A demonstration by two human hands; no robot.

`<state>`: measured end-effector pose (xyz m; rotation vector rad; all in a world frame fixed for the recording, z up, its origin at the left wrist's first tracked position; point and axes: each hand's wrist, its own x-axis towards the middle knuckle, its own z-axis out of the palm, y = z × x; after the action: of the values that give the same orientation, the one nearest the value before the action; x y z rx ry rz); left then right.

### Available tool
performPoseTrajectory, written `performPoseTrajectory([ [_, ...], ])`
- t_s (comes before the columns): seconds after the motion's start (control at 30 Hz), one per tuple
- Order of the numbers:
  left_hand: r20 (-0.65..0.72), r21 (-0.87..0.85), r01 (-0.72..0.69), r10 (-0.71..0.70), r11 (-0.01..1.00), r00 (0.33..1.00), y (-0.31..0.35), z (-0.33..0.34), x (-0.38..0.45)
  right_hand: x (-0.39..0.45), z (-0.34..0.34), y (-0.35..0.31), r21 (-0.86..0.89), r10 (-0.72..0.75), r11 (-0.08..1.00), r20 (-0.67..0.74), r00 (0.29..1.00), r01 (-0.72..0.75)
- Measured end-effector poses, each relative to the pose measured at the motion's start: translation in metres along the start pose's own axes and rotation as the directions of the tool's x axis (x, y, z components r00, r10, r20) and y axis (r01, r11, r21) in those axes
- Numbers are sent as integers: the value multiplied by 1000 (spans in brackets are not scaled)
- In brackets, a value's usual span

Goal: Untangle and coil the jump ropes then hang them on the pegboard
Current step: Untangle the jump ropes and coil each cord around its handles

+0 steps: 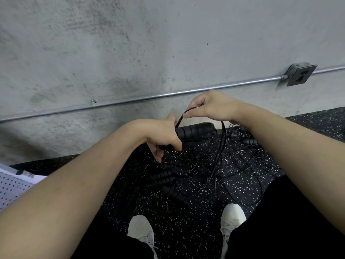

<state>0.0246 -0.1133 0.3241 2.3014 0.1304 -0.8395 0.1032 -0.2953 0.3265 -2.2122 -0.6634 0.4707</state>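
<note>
Head view: the left hand (164, 136) curls round a black ribbed handle (194, 130), while the right hand (211, 105) pinches a thin black cord (180, 119) between thumb and forefinger just above it. Below them, tangled jump ropes (205, 165) lie on the speckled floor (186, 212), near white shoes (141, 230). A white pegboard (11, 186) lies at far left.
</note>
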Motion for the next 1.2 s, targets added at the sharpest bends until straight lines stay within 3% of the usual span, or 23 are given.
performPoseTrajectory([
  [0.13, -46, -65, 105, -109, 992, 993, -8, 7, 24, 2, 15, -19, -94, -47, 995, -44, 998, 43],
  [0.27, -104, -338, 80, -122, 938, 987, -18, 7, 38, -2, 28, -31, -96, -86, 992, -59, 995, 80],
  [0.4, -158, -650, -30, -97, 759, 983, -20, 1, 33, -7, 35, -38, -193, -136, 973, -27, 990, 129],
  [0.53, -221, -815, -146, -68, 561, 973, -13, -8, 23, -5, 31, -38, -45, -85, 996, -105, 991, 81],
  [0.63, -364, -832, -298, -56, 468, 930, -6, -13, 14, -2, 28, -32, 179, 44, 984, -132, 990, -20],
  [0.8, -448, -738, -441, 118, 511, 886, -7, -17, -4, -3, 27, -34, 365, 96, 930, -120, 988, -46],
  [0.93, -438, -723, -494, 232, 484, 868, -7, -20, -14, -11, 27, -44, 422, 2, 906, -19, 1000, 6],
  [1.03, -390, -735, -494, 305, 466, 869, -12, -20, -17, -22, 22, -51, 363, -26, 932, 68, 997, 0],
  [1.2, -284, -848, -426, 410, 315, 867, -15, -16, -21, -17, 31, -46, 455, -34, 888, -67, 997, 61],
])
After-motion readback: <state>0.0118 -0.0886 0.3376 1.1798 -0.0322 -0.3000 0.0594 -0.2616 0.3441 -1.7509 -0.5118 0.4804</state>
